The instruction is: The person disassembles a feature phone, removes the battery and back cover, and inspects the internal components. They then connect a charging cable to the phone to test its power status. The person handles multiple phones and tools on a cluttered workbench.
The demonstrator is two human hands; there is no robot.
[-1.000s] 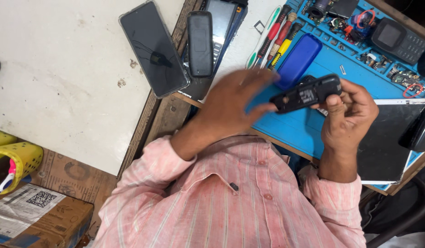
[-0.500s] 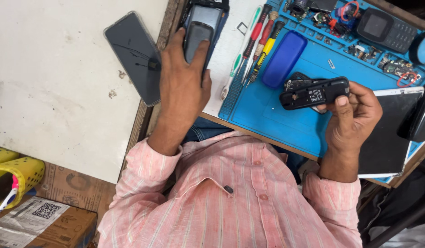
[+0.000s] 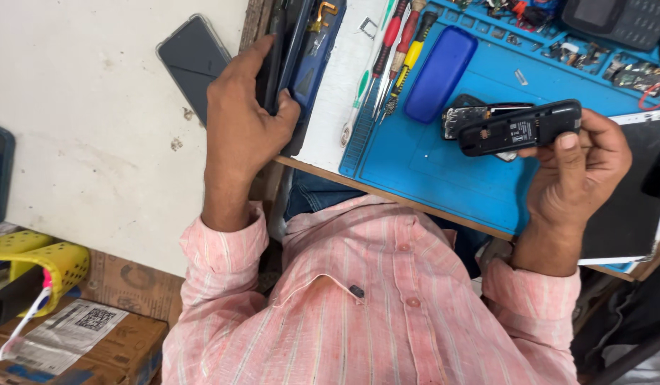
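The blue repair mat (image 3: 444, 160) had a row of little compartments along its far edge (image 3: 594, 53), and they were stuffed with small parts, way too tiny for me to tell screws from clips. A dark keypad phone (image 3: 615, 21) sat up there too, cut off by the top of the frame. Screwdrivers and tweezers (image 3: 387, 60) lay along the mat's left side next to a blue oblong case (image 3: 440, 73).

My right hand (image 3: 576, 175) was wrapped around a small black phone body (image 3: 521, 128) with its back cover off, thumb pressed on its right end, held just above the mat. Matte black, label patch in the middle, and another opened dark handset (image 3: 465, 114) half hidden right behind it.

My left hand (image 3: 241, 125) was curled around a slim black phone (image 3: 269, 68) at the edge of the white table (image 3: 80, 142), lifting it on its side off a stack of dark and blue devices (image 3: 312, 57); couldn't really make out what those were. A grey smartphone (image 3: 191, 60) lay flat just left of that hand. Bottom left, a yellow perforated basket (image 3: 55, 264) held some stuff, mostly cut off.
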